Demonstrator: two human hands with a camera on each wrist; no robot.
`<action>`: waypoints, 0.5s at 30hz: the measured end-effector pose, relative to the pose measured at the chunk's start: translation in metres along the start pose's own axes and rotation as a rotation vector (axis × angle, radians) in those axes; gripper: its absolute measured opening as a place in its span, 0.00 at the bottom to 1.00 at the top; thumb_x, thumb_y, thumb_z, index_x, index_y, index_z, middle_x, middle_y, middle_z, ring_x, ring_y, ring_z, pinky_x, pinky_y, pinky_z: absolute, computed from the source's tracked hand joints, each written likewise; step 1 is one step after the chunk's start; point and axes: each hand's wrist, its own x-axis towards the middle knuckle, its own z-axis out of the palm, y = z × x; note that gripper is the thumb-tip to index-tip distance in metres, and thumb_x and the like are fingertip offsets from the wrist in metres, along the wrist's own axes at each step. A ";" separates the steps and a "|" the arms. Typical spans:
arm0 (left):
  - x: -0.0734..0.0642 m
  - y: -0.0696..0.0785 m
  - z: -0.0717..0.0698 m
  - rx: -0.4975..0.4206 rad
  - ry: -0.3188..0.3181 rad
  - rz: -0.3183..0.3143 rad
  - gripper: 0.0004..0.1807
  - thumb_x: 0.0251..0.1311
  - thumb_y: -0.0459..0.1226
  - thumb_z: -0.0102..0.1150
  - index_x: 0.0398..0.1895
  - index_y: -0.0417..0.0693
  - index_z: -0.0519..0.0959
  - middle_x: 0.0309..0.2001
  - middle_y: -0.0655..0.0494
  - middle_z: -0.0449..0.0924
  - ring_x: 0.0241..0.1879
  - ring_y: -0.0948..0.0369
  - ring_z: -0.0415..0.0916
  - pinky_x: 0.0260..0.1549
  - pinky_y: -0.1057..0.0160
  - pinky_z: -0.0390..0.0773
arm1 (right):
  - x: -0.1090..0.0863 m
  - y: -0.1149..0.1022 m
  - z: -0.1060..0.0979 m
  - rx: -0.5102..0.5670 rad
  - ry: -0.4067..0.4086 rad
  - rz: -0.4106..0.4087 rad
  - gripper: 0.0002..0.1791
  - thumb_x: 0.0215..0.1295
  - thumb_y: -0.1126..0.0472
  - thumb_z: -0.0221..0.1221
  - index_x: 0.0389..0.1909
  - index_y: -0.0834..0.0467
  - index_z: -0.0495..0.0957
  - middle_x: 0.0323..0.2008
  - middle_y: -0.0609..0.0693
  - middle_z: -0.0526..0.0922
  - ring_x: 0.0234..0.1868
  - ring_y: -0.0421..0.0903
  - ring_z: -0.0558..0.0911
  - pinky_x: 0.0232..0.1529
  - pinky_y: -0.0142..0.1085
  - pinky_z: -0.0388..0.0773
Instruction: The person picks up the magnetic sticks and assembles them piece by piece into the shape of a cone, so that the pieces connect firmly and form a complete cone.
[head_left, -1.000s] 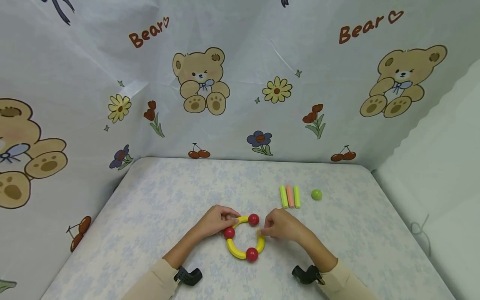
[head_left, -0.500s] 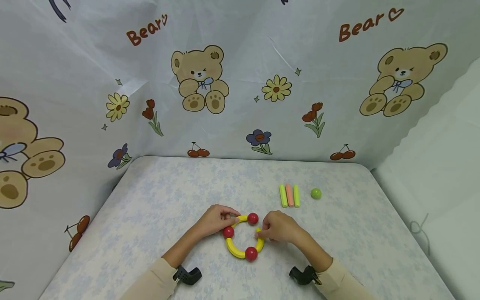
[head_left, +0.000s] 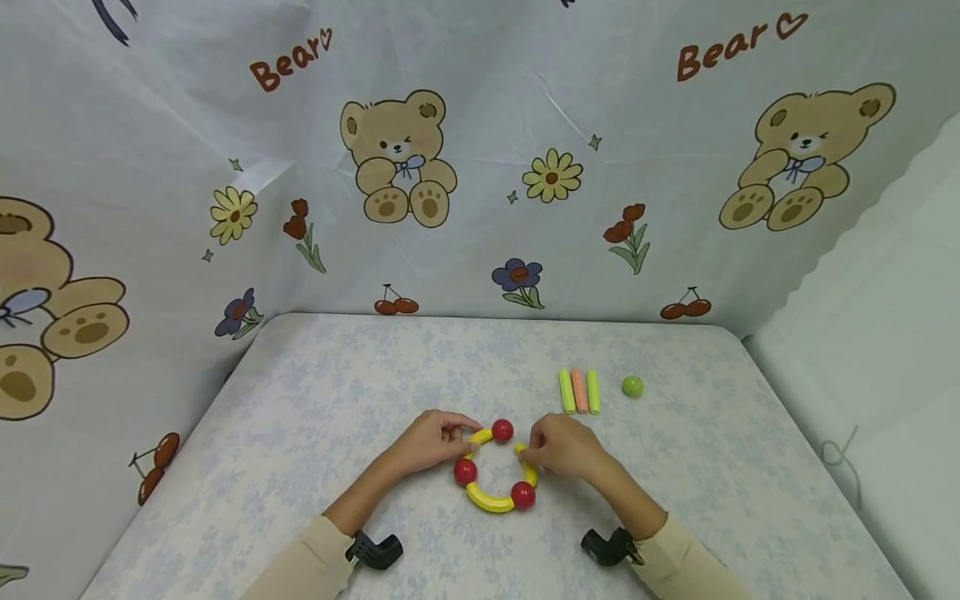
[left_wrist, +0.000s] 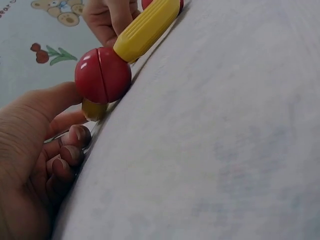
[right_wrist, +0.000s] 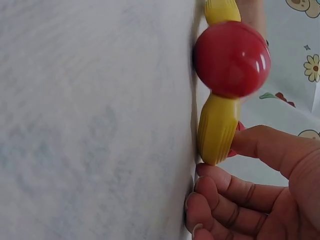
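Three red balls and three yellow curved rods form a ring with a gap at its upper right. My left hand (head_left: 431,440) pinches the upper-left rod (head_left: 481,437), between the top ball (head_left: 502,430) and the left ball (head_left: 465,472). My right hand (head_left: 566,450) pinches the right rod (head_left: 530,475), whose upper end is free; its lower end joins the lower-right ball (head_left: 522,495). The bottom rod (head_left: 489,500) links the two lower balls. In the left wrist view, the left ball (left_wrist: 103,75) hides part of the held rod. The right wrist view shows my thumb against the ribbed rod (right_wrist: 218,130).
Beyond my right hand lie two lime-green sticks (head_left: 566,392) (head_left: 593,392) with a pink stick (head_left: 580,391) between them. A green ball (head_left: 632,386) rests to their right. A bear-print curtain (head_left: 450,267) hangs behind the table (head_left: 360,367).
The chain has shifted: the lower ball moved right and away from me, the left ball slightly right. The right rod swung outward with my right hand, widening the gap. My left hand stayed nearly still.
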 end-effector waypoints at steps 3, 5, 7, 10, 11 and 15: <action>0.000 0.000 0.000 -0.009 -0.010 0.009 0.16 0.57 0.46 0.75 0.48 0.57 0.88 0.23 0.62 0.78 0.19 0.68 0.66 0.20 0.69 0.69 | 0.001 0.000 0.000 -0.014 0.020 0.007 0.17 0.60 0.54 0.72 0.17 0.51 0.77 0.15 0.43 0.72 0.17 0.40 0.70 0.19 0.32 0.65; 0.000 0.001 0.000 -0.009 -0.018 0.013 0.17 0.56 0.48 0.76 0.48 0.57 0.88 0.23 0.63 0.78 0.19 0.69 0.66 0.21 0.69 0.69 | 0.001 0.000 0.000 -0.023 0.032 0.008 0.17 0.60 0.54 0.72 0.17 0.51 0.77 0.15 0.43 0.72 0.18 0.40 0.70 0.19 0.32 0.65; -0.001 0.002 -0.001 -0.009 -0.022 0.016 0.17 0.55 0.48 0.76 0.47 0.57 0.88 0.23 0.63 0.77 0.20 0.69 0.66 0.21 0.69 0.70 | 0.002 0.000 0.000 -0.030 0.043 0.009 0.17 0.59 0.54 0.73 0.17 0.51 0.77 0.15 0.43 0.73 0.18 0.40 0.71 0.20 0.32 0.66; -0.001 0.003 0.000 0.006 -0.027 0.026 0.18 0.54 0.49 0.77 0.47 0.57 0.88 0.22 0.64 0.76 0.20 0.69 0.66 0.22 0.69 0.69 | 0.003 -0.001 0.000 -0.040 0.058 0.017 0.17 0.59 0.54 0.73 0.17 0.51 0.77 0.16 0.43 0.73 0.19 0.41 0.70 0.21 0.32 0.66; -0.001 0.003 0.000 0.008 -0.027 0.030 0.18 0.54 0.49 0.77 0.47 0.57 0.88 0.22 0.64 0.76 0.20 0.69 0.66 0.21 0.69 0.68 | 0.003 -0.001 0.000 -0.045 0.062 0.019 0.17 0.59 0.54 0.73 0.17 0.51 0.77 0.16 0.43 0.73 0.19 0.41 0.70 0.21 0.32 0.66; -0.001 0.005 -0.001 0.051 -0.032 0.043 0.18 0.54 0.49 0.77 0.47 0.57 0.88 0.22 0.66 0.76 0.19 0.70 0.65 0.20 0.70 0.67 | 0.004 -0.001 0.001 -0.059 0.073 0.017 0.18 0.59 0.54 0.73 0.17 0.51 0.76 0.17 0.43 0.72 0.19 0.41 0.70 0.21 0.33 0.66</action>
